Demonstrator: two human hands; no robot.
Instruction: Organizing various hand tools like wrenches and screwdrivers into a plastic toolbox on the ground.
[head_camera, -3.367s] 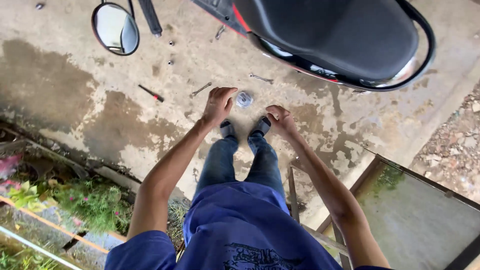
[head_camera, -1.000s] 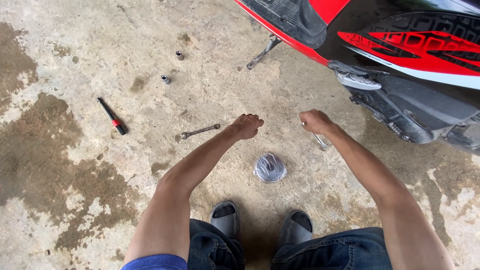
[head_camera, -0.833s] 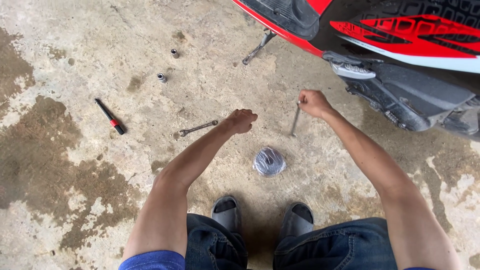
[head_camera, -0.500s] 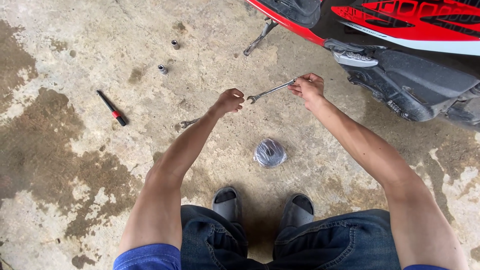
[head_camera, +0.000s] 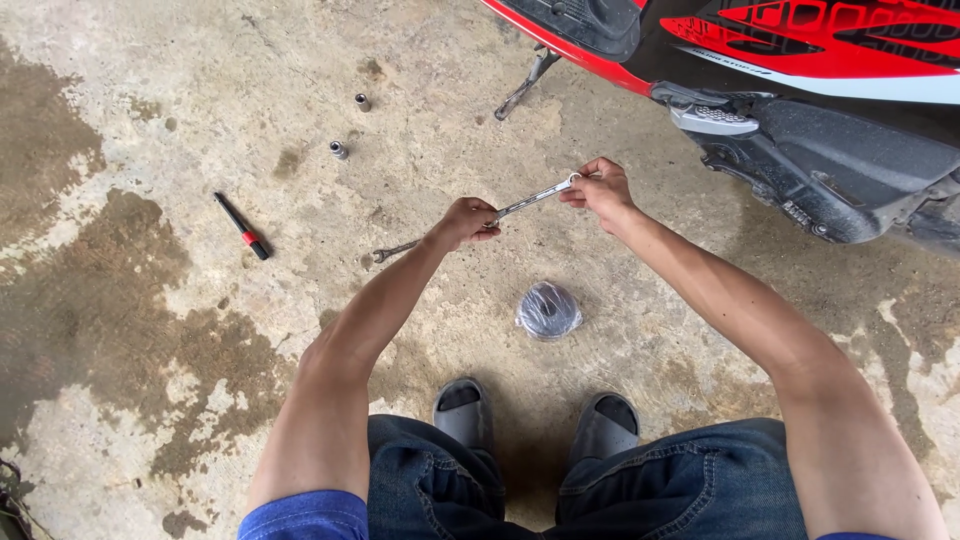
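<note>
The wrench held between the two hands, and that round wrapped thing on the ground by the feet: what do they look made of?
The wrench looks like bare polished steel: silvery with bright glints. The round bundle seems a dark part, perhaps rubber or metal, wrapped in clear plastic film, judging by the crinkled shiny highlights. The ground looks like rough, stained concrete.

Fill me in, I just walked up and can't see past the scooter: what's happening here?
A person squats on a stained concrete floor beside a red and black scooter, holding a slim metal wrench in the air, the left hand at one end and the right hand at the other. A plastic-wrapped round part sits in front of their sandals. Another wrench, a red and black screwdriver and two small sockets lie on the floor.
</note>
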